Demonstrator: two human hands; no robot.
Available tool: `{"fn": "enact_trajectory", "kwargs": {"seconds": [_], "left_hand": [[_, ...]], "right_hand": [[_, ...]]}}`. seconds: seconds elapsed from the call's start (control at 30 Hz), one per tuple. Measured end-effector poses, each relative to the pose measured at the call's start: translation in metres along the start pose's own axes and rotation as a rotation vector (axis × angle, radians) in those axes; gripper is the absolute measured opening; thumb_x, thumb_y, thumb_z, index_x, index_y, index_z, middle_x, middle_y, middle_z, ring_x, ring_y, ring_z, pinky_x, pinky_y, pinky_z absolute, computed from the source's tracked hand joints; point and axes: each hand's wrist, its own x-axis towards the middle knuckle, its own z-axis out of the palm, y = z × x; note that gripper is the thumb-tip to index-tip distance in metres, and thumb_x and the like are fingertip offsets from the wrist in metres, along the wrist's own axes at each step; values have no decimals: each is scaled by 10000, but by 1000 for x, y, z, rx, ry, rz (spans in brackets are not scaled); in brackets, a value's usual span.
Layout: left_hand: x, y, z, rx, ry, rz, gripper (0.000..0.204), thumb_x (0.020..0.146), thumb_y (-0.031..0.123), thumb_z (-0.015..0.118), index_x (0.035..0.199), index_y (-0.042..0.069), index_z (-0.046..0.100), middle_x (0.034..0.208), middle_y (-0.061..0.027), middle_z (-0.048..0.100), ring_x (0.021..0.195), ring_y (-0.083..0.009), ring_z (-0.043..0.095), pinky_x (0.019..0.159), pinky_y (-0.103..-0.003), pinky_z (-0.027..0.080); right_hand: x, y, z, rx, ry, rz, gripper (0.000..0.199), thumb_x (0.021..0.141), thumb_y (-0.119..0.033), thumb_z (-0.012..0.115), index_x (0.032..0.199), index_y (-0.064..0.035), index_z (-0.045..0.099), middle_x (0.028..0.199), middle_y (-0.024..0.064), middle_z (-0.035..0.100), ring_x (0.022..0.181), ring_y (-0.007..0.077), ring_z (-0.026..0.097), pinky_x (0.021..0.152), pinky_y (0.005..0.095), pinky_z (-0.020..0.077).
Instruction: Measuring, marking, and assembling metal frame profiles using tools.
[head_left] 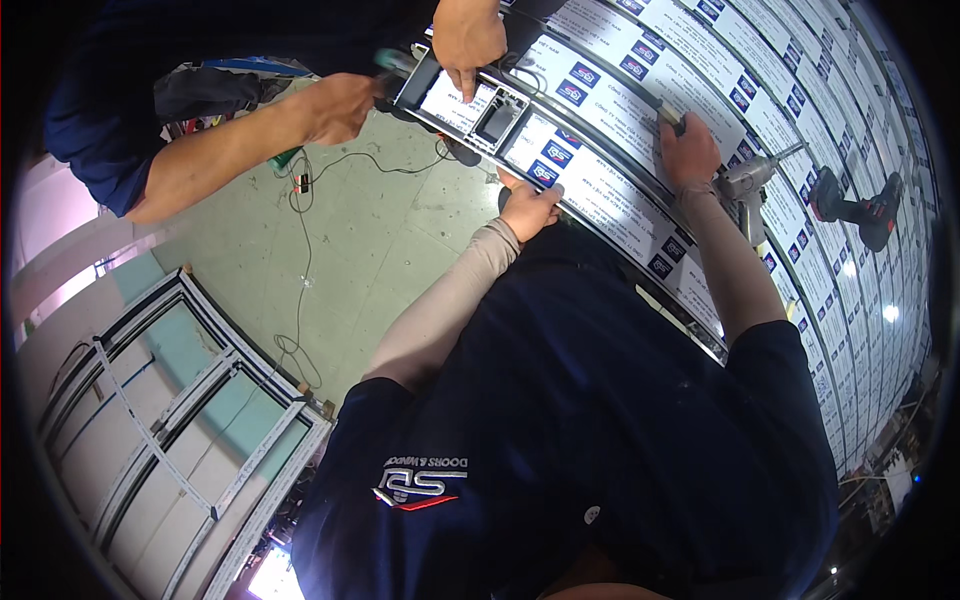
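A long metal profile (600, 190) covered in white and blue printed film lies across the bench in front of me, with a rectangular cutout (497, 118) near its far left end. My left hand (530, 208) is closed round the near edge of this profile, just right of the cutout. Farther right, my right hand (690, 152) is closed on a slim dark tool with a pale yellowish part (678, 124); its kind is unclear. At the far end, a co-worker's hand (468, 45) presses a finger to the film. That person's other hand (342, 107) grips a dark and green tool (394, 62), partly blurred.
Beside my right forearm lie a silver power driver (746, 188) and a black and red cordless drill (862, 212), both on more film-covered profiles (830, 300). A cable (305, 240) runs over the pale floor (390, 230). A framed window unit (190, 420) stands at lower left.
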Motion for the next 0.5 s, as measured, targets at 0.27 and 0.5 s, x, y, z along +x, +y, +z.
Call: {"fn": "enact_trajectory", "kwargs": {"seconds": [0.27, 0.5], "left_hand": [[0, 2, 0, 33, -11, -11, 358, 942, 261, 606, 1155, -23, 558, 1092, -109, 625, 964, -183, 611, 869, -320, 523], [0, 0, -1, 40, -15, -17, 386, 945, 269, 606, 1187, -25, 539, 1106, -111, 615, 982, -184, 599, 870, -316, 522]], "right_hand": [[0, 2, 2, 0, -4, 8, 378, 825, -429, 651, 813, -55, 596, 901, 145, 663, 846, 370, 631, 737, 464, 479], [0, -1, 0, 10, 2, -1, 372, 824, -425, 654, 804, -57, 603, 883, 142, 667, 824, 370, 634, 723, 465, 482]]}}
